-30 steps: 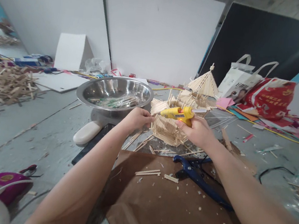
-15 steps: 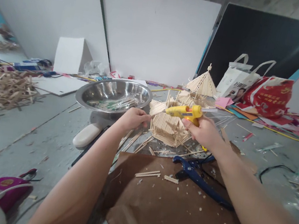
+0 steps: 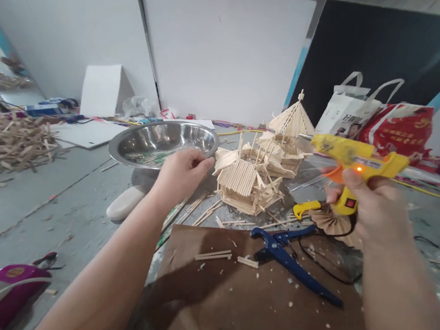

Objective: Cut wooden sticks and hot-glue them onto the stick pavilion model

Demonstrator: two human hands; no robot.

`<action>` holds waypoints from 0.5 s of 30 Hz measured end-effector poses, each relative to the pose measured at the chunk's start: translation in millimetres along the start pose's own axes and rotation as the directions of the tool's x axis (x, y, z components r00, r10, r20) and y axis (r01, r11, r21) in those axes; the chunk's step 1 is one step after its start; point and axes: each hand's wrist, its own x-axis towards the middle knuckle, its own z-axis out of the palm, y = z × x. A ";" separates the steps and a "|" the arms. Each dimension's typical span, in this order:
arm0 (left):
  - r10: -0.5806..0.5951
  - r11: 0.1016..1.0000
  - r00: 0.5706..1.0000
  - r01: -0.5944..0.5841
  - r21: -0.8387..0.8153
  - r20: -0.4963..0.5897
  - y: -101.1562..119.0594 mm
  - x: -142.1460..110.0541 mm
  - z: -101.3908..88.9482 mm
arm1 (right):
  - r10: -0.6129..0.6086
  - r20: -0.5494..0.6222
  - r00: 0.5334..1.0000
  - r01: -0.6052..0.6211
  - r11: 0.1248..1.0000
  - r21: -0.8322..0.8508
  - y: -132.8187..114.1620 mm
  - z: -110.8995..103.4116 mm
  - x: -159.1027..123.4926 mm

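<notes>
A yellow hot glue gun (image 3: 368,159) with a small lit orange light is in my right hand (image 3: 388,208), its nozzle pointing left. My left hand (image 3: 184,173) has its fingers pinched together in front of the right rim of the steel bowl (image 3: 118,148); whatever they may hold is hidden. Between my hands stands a small stick-built house model (image 3: 240,178), with upright sticks rising from its open top. Behind it is a second stick model with a pointed roof (image 3: 293,119). Neither hand touches the models.
A brown board (image 3: 264,313) lies in front, with short sticks (image 3: 213,255) and a blue plier-like tool (image 3: 297,269) on it. Wood strips (image 3: 4,156) are heaped at left. A white oval object (image 3: 124,203) sits below the bowl. Bags (image 3: 401,127) stand back right.
My right hand has drawn the glue gun right, away from the front stick model. My left hand has moved left, off the model's side. The view has shifted slightly.
</notes>
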 end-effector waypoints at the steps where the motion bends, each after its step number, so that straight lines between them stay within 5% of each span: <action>1: 0.019 1.000 1.000 -0.020 -0.019 -0.016 2.5 -2.7 -1.9 | -0.019 -0.012 1.000 0.019 0.999 0.029 -0.9 -2.9 0.3; 4: 0.079 0.996 0.997 -0.079 -0.042 -0.011 9.4 -9.8 -5.8 | -0.085 -0.041 0.996 0.087 0.995 0.057 -4.6 -9.3 1.3; 7: 0.108 0.991 0.983 -0.119 0.065 0.146 12.3 -14.0 -3.2 | -0.137 -0.017 0.990 0.137 0.988 0.064 -8.8 -12.6 1.8; 11: 0.061 0.952 0.896 -0.185 0.244 0.440 2.5 -14.9 12.6 | -0.185 -0.011 0.983 0.186 0.979 0.082 -11.2 -14.0 2.8; 15: -0.090 0.895 0.822 -0.181 0.408 0.562 -16.7 -13.0 30.4 | -0.189 -0.032 0.981 0.190 0.981 0.044 -10.6 -14.2 3.7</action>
